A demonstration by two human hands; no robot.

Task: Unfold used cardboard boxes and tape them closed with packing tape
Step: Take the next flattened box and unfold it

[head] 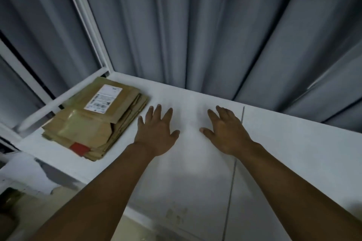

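Left of the left hand (156, 133), flat cardboard boxes (94, 121); long axis front-to-back

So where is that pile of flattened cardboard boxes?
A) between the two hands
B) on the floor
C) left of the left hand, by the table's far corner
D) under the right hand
C: the flattened boxes lie stacked on the white table, left of the left hand, near its far corner.

The left hand (156, 133) and right hand (225, 131) were bare, likewise the forearms (109, 182) at 7 and 5 o'clock.
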